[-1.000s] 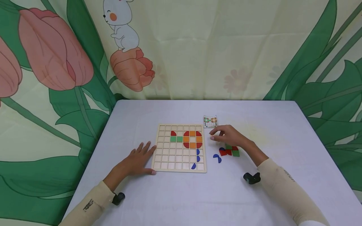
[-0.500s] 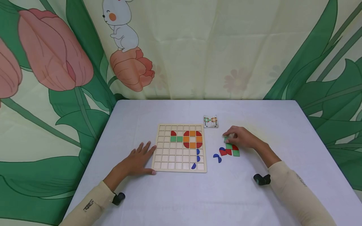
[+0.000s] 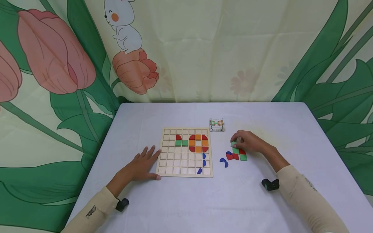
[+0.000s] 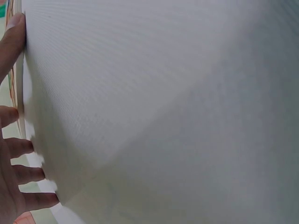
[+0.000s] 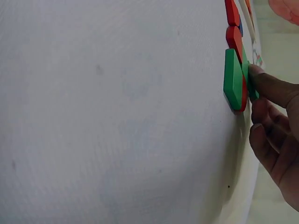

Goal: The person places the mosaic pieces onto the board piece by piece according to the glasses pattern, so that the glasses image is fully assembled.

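Observation:
My left hand [image 3: 142, 165] lies with fingers spread against the left edge of a wooden grid board [image 3: 175, 161]. Its thumb touches the board's lower left corner. On the board sit orange squares [image 3: 198, 149], red quarter-round tiles [image 3: 178, 137], two green squares [image 3: 182, 143] and blue half-round tiles [image 3: 199, 170]. Right of the board, my right hand [image 3: 249, 141] pinches a green square tile [image 3: 233, 144] between thumb and fingers, at the top of a loose tile pile. The right wrist view shows this green tile [image 5: 252, 87] partly hidden by the thumb.
Loose red tiles [image 3: 230, 157], a green square [image 3: 243, 157] and blue half-round tiles [image 3: 222, 160] lie near my right hand. A small pattern card [image 3: 217, 125] lies by the board's upper right corner. A printed curtain [image 3: 198, 48] hangs behind the white table [image 3: 186, 200].
My right hand has moved right and away from the board's side to the loose pile, where it now pinches a green square tile. The left hand and board look unmoved.

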Available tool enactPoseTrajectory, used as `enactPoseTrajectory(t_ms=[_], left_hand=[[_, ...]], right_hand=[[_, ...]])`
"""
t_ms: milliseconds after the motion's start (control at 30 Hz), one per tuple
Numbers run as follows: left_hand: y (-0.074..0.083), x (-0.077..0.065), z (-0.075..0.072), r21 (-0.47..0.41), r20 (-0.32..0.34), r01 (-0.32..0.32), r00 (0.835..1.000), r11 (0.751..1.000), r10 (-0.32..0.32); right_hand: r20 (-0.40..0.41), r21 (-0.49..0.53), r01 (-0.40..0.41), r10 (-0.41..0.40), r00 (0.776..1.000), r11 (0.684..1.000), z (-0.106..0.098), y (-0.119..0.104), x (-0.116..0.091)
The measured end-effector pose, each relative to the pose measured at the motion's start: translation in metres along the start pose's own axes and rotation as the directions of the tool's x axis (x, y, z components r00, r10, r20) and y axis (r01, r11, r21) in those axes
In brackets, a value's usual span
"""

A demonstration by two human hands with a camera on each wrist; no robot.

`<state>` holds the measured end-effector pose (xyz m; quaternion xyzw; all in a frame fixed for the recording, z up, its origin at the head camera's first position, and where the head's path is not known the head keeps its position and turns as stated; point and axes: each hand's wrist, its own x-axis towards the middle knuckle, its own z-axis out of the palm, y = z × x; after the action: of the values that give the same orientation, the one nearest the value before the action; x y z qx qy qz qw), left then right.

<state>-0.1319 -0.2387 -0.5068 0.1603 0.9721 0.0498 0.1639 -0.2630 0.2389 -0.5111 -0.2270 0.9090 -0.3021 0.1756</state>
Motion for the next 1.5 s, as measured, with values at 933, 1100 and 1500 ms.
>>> enactPoseTrajectory(t_ms=[933, 1100, 1500], left_hand=[[0.002, 0.001, -0.001, 0.004, 0.016, 0.026, 1.0, 1.0, -0.026], [0.003, 0.001, -0.001, 0.009, 0.021, 0.03, 0.999, 1.0, -0.03], [0.004, 0.002, -0.001, 0.019, 0.014, 0.033, 0.999, 0.999, -0.033]], right_hand=[[-0.074, 0.056, -0.066, 0.071, 0.995, 0.996, 0.014, -0.021, -0.005], [-0.079, 0.09, -0.058, 0.065, 0.995, 0.994, 0.017, -0.026, -0.006], [-0.074, 0.091, -0.008, 0.014, 0.997, 0.996, 0.019, -0.036, 0.002]])
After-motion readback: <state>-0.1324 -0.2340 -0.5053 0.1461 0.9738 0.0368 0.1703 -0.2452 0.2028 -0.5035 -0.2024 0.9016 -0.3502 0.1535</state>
